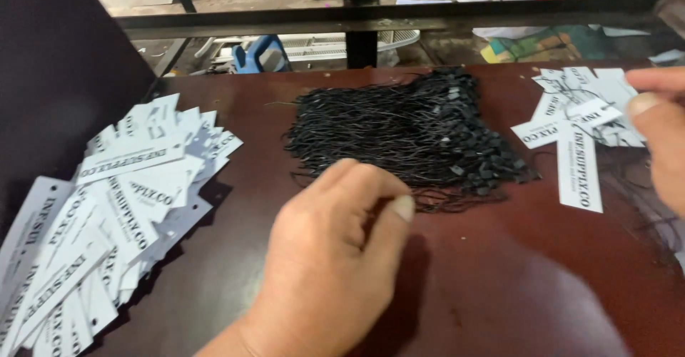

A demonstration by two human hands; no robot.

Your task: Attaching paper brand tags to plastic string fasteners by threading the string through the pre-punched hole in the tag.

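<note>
My left hand rests low over the dark brown table, fingers curled narrow with the thumb pressed toward the forefinger at the near edge of the bundle of black strings; whether a string is pinched between them I cannot tell. My right hand is at the frame's right edge, its fingertips touching the small pile of white tags. A larger fan of white tags lies at the table's left, well apart from both hands.

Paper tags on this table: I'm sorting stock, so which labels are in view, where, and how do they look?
Left pile of tags: fanned along the table's left edge, white rectangles, dark print.
Right pile of tags: far right, under the right hand, white rectangles, with strings attached.
No packages, signs or screens.
</note>
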